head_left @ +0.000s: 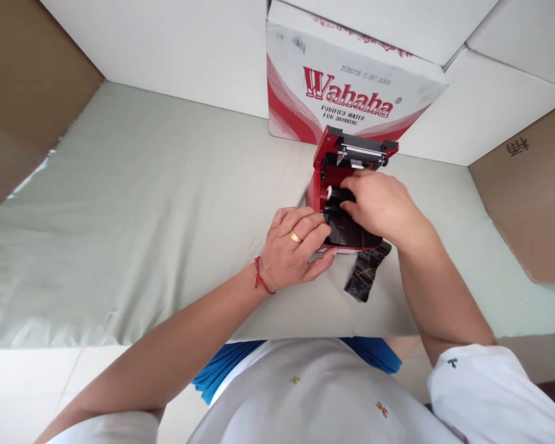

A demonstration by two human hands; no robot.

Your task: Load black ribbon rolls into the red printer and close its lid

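A red and black label printer (311, 192) stands with its lid (358, 148) raised, so the dark inside shows. My left hand (300, 246), with a gold ring and a red string bracelet, grips the printer's near left edge, fingers over the rim and thumb along the front. Reaching into the printer, my right hand (379, 200) pinches a black roll (340, 196) with a white core end; the fingertips partly cover it. A creased strip of shiny black film (367, 271) lies at the front right corner of the printer, on the cloth.
A white and red Wahaha water carton (351, 86) stands right behind the raised lid. Brown cardboard boxes stand at the left (32, 92) and right (531, 191). Pale green cloth (166, 216) covers the table, whose near edge runs just before my body.
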